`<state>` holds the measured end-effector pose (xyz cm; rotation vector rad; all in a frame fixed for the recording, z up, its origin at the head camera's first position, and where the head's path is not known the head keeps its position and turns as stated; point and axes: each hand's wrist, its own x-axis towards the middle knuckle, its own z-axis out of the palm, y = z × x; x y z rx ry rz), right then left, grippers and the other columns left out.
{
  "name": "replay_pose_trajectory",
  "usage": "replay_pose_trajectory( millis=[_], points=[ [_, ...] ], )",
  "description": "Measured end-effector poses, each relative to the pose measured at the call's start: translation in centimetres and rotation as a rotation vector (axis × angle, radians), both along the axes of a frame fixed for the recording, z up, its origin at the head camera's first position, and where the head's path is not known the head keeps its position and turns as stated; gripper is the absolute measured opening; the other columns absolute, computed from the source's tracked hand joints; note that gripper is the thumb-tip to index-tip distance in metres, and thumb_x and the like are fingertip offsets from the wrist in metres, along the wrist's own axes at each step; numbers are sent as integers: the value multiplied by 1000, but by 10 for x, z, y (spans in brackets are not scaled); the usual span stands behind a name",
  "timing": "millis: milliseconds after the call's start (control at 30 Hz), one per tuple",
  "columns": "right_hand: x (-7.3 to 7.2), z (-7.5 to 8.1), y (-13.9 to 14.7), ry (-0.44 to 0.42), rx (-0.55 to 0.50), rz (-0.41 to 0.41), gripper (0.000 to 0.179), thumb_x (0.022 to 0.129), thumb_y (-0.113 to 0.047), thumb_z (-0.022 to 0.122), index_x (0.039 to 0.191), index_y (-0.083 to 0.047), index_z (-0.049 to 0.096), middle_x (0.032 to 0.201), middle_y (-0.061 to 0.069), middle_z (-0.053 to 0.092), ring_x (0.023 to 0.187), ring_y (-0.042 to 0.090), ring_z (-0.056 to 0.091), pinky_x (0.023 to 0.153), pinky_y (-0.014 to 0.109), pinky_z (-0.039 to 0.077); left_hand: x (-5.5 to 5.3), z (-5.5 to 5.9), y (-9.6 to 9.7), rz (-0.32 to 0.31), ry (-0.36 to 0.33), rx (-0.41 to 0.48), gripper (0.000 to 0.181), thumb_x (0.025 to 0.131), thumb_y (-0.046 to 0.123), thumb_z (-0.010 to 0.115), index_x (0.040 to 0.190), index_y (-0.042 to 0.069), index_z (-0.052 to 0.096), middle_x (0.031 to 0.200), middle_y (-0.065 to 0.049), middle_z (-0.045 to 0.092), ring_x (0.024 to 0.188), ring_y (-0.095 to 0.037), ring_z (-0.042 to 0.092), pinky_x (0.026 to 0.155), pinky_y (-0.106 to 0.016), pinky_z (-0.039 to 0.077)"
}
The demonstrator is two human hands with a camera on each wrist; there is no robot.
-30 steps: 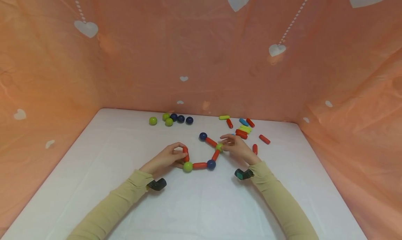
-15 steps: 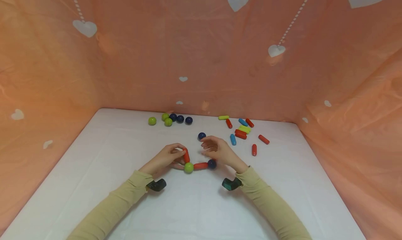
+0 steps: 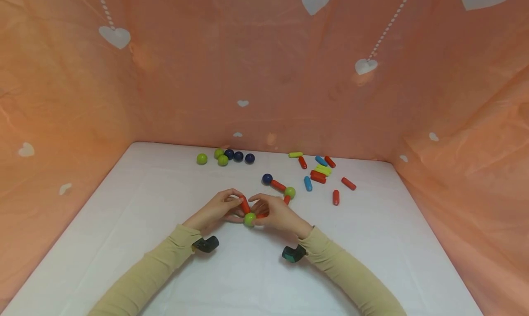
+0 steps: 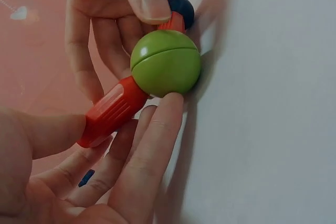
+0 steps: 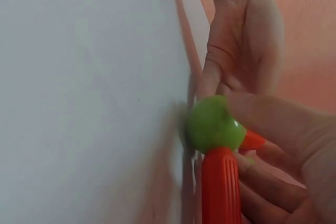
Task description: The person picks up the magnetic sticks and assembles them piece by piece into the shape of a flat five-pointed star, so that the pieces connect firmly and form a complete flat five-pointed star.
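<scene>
My left hand (image 3: 216,209) pinches a red grooved stick (image 4: 113,113) between thumb and fingers, its other fingertip touching the green ball (image 4: 165,64) at the stick's end. From the right, my right hand (image 3: 278,213) has its thumb on that ball and its fingers curved behind it. A second red stick (image 5: 220,184) runs from the ball to a dark blue ball (image 4: 182,11), which the right hand hides in the head view. Beyond the knuckles the chain goes on with a red stick (image 3: 287,200), a green ball (image 3: 289,193), another red stick (image 3: 278,185) and a dark blue end ball (image 3: 267,178).
Loose green balls (image 3: 201,159) and dark blue balls (image 3: 250,158) lie at the back of the white table (image 3: 231,279). Several red sticks (image 3: 336,197), yellow-green sticks (image 3: 295,155) and blue sticks (image 3: 307,183) are scattered at the back right. An orange cloth (image 3: 268,77) rises behind.
My right hand has left the chain's far green ball and moved left and nearer to the green ball beside my left hand. The left hand keeps its pinch on the red stick.
</scene>
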<state>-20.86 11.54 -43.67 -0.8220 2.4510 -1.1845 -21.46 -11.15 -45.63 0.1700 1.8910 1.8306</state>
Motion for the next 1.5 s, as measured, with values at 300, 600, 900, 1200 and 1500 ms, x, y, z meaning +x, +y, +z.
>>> replay_pose_trajectory(
  millis=[300,600,900,1200,1500],
  points=[
    [0,1,-3,-59,17,-33,53,87,-15,81,135,-9,60,114,8,76,104,21,71,93,32,60,-3,0,-10,-4,46,-27,34,107,17,49,132,-6,50,114,-22,71,92,-20,74,89,-36,62],
    [-2,1,-2,-97,-7,-25,53,86,-12,80,135,-6,60,114,13,75,105,24,70,90,28,60,-17,11,-27,66,79,-79,41,108,20,49,137,-8,47,117,-19,64,96,-16,70,90,-30,61],
    [-2,1,-3,-105,2,-30,52,86,-11,80,134,-6,60,114,13,74,103,22,70,86,23,58,-59,35,-65,263,336,-63,46,105,15,55,138,-14,45,107,-1,69,91,0,69,89,-25,60],
    [-4,0,-2,-111,-4,-28,49,87,-8,79,132,-7,61,114,14,74,102,21,70,86,24,59,-96,31,-93,556,450,-114,45,100,17,63,136,-8,53,104,14,61,94,6,59,83,-7,49],
    [-3,1,-2,-120,-8,-30,50,86,-10,80,132,-7,61,114,13,74,102,21,70,84,23,59,-107,20,-95,499,431,-183,52,98,6,62,145,-8,43,142,-29,53,121,-21,57,97,-14,45]
  ],
)
